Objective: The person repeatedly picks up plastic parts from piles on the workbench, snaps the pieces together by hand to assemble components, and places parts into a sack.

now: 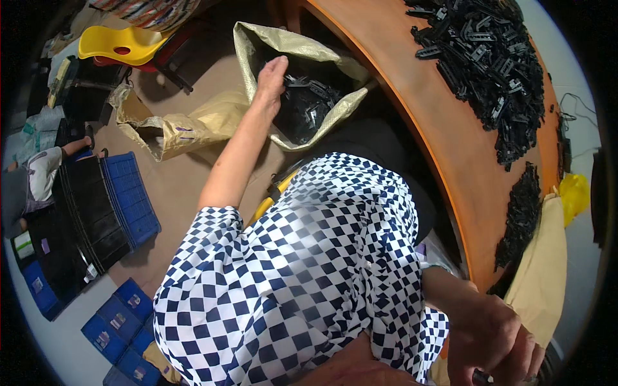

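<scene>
My left hand (273, 78) is over the mouth of a pale woven sack (248, 48), its fingers curled closed. Black plastic parts (315, 96) lie inside the sack right beside the fingers; what the hand grips, if anything, is hidden. Down at the lower right, my right hand (496, 338) is closed too, knuckles up, near the table's near end. A small dark bit shows under its fingers, too little of it to name.
A curved orange-brown table (412, 96) runs along the right, bearing a big heap of black plastic parts (489, 71) and a smaller pile (520, 219). Another paper-like sack (193, 128), a yellow stool (119, 45), blue crates (132, 199) and another person (42, 174) are at left.
</scene>
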A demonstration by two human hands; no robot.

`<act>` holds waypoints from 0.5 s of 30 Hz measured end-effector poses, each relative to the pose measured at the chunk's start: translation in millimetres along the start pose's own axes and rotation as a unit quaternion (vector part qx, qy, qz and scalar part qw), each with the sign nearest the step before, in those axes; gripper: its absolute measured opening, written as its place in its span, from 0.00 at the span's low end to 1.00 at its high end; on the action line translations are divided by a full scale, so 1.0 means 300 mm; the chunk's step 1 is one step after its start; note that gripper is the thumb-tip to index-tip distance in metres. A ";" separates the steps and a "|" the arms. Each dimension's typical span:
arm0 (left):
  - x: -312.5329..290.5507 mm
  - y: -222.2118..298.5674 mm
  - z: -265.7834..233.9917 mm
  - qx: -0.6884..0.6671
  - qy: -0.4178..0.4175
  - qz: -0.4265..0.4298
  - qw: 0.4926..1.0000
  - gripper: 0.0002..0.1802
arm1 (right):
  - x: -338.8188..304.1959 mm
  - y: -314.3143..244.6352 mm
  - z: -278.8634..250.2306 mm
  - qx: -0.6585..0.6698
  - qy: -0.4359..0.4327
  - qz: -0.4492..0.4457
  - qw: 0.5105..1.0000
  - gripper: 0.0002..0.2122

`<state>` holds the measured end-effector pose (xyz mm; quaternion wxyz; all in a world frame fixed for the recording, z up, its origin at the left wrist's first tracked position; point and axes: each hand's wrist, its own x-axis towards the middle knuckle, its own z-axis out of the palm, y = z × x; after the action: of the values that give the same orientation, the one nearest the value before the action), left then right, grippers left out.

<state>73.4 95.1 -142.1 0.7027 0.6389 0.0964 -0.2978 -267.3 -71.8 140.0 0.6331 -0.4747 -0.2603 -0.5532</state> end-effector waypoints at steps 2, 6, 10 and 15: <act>0.040 0.019 0.035 -0.070 0.045 -0.016 0.996 0.23 | 0.004 0.070 0.063 -0.085 -0.054 -0.016 0.995 0.21; 0.293 -0.007 0.037 -0.079 0.211 -0.052 0.973 0.19 | 0.045 0.058 0.107 -0.208 -0.166 -0.048 0.963 0.19; 0.475 -0.148 0.034 0.235 0.379 0.019 0.895 0.19 | 0.060 0.056 0.070 -0.371 -0.251 -0.087 0.890 0.17; 0.445 -0.200 -0.020 0.326 0.331 0.156 0.872 0.20 | 0.062 0.063 0.110 -0.557 -0.343 -0.118 0.747 0.16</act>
<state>149.7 61.2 -262.3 0.4193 0.8994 0.1198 0.0303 -238.4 -52.1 163.5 0.0537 -0.8663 -0.1599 -0.4701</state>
